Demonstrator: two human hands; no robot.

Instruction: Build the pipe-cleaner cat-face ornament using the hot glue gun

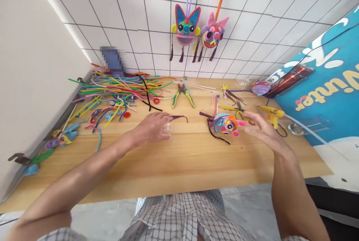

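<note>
A: Biggest thing first?

B: One wooden table (190, 162), with one blue panel (328, 95) lettered "Winter" at its right end.

A: And the pile of pipe cleaners (123, 88)?

B: One pile, at the far left of the table, too tangled to count.

A: How many hands?

B: Two. The left hand (153, 127) is palm down over one clear plastic piece (166, 130); I can't tell whether the fingers are clamped on it. The right hand (263, 132) has its fingers and thumb apart.

A: Any finished-looking faces?

B: Two hang above the far edge: one blue-eared mask (186, 31) and one pink-eared mask (213, 36).

A: And the one on the table?

B: One pipe-cleaner head (227, 124), lying on its side right of the middle. Its pink ears point toward the right hand, just beside it; I can't tell if they touch.

A: Tools?

B: One yellow glue gun (271, 113) beyond the right hand, and one pair of pliers (182, 90) near the far edge, its two handles spread.

A: Smallest?

B: One dark purple tassel (177, 116) just beyond the left fingers, then two red discs (156, 101) around the pile.
</note>
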